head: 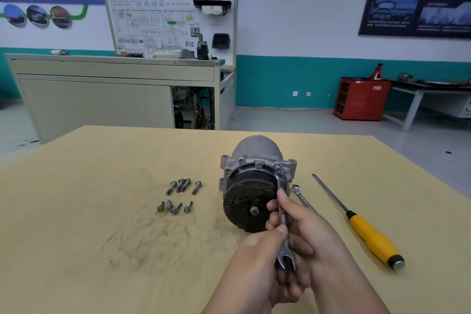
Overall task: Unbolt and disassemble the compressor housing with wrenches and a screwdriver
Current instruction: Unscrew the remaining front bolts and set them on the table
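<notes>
Tan table (102,250), scuffed with dark marks, bearing all parts. Compressor (254,155) lies on its side at the table's centre, black pulley face toward the viewer. Left hand (257,252) and right hand (313,232) both grip the wrench (282,214), fingers curled round its shank; its ring end sits on a bolt at the housing flange, upper right of the pulley, and its open end points toward the viewer. Screwdriver (367,234), yellow-handled, lies to the right. A 2nd wrench (302,197) rests between compressor and screwdriver. 8 loose bolts (196,187) lie left of the compressor in 2 groups of 4.
</notes>
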